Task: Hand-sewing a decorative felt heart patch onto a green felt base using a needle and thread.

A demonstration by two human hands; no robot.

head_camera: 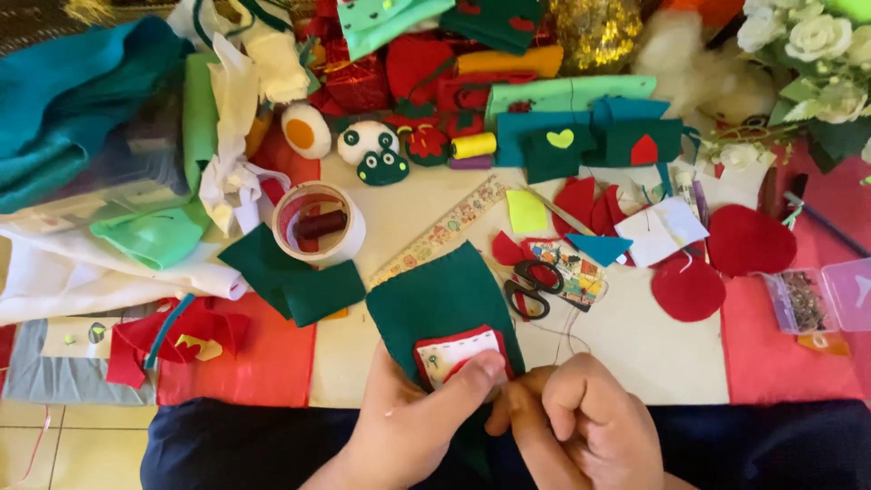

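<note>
Both hands right up close: left hand (408,422) pinches a red-and-white patch (456,354) onto green felt (435,299), right hand (581,413) clenched beside it, scissors (531,289) nearby.

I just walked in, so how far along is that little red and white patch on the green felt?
Done: patch laid on dark green felt. In hand: left hand pins it with the thumb; right hand pinches at its edge, thread trailing. Left: red felt shapes and scissors lie unused.
</note>
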